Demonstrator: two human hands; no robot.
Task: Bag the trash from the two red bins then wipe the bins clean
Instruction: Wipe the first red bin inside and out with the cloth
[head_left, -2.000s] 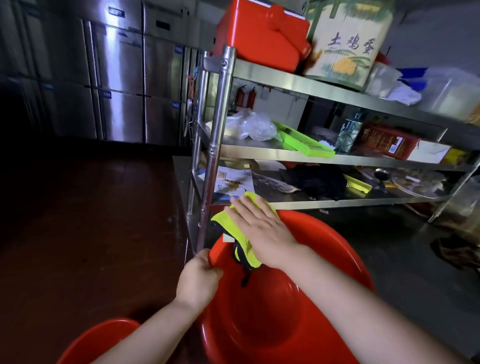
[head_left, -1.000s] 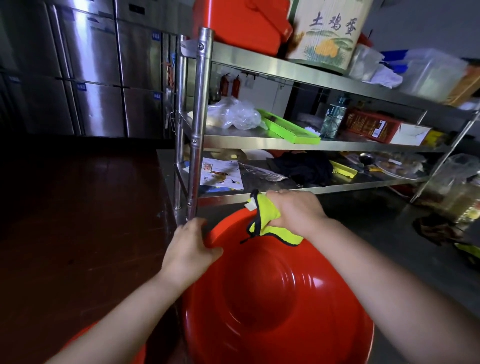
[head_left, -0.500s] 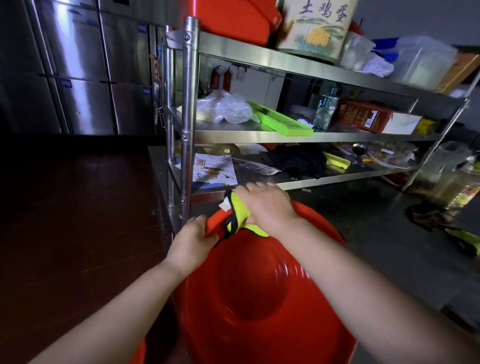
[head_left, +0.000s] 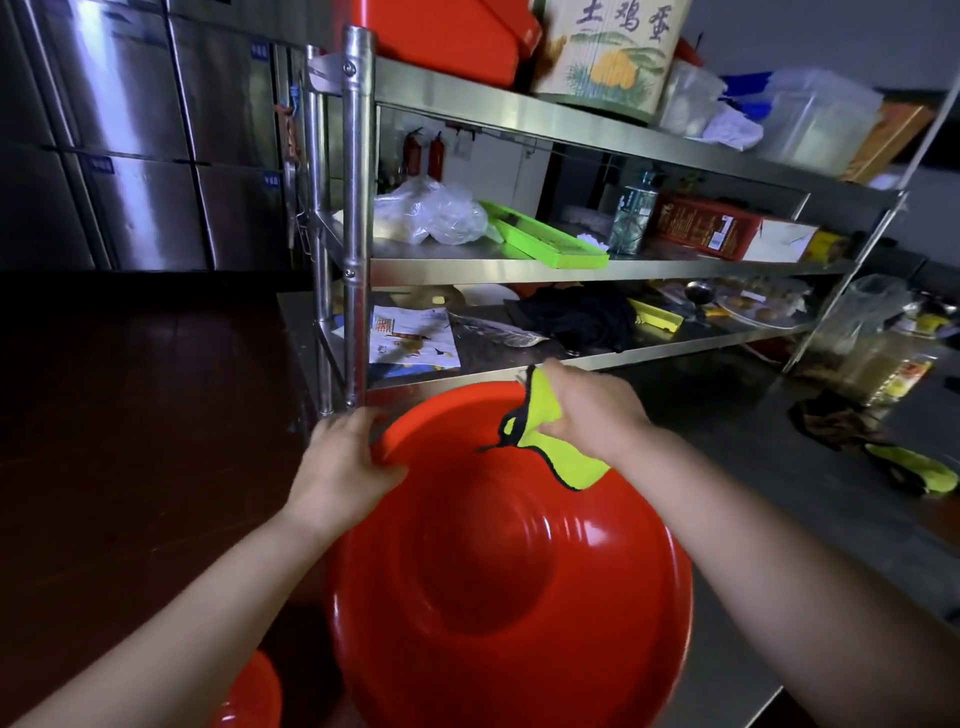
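Left grip (head_left: 343, 457) clamped on near-left rim of the big red bin (head_left: 509, 571), thumb inside the rim, fingers outside. Right grip (head_left: 587, 410) bunched around a yellow cloth (head_left: 545, 421), pressing it against the far rim of that same bin. Bin tilted, open mouth up toward the camera, on a steel desk (head_left: 779, 467). Second red bin (head_left: 249, 696) partly visible lower left. Beyond, a steel shelf rack (head_left: 358, 208) loaded with clutter.
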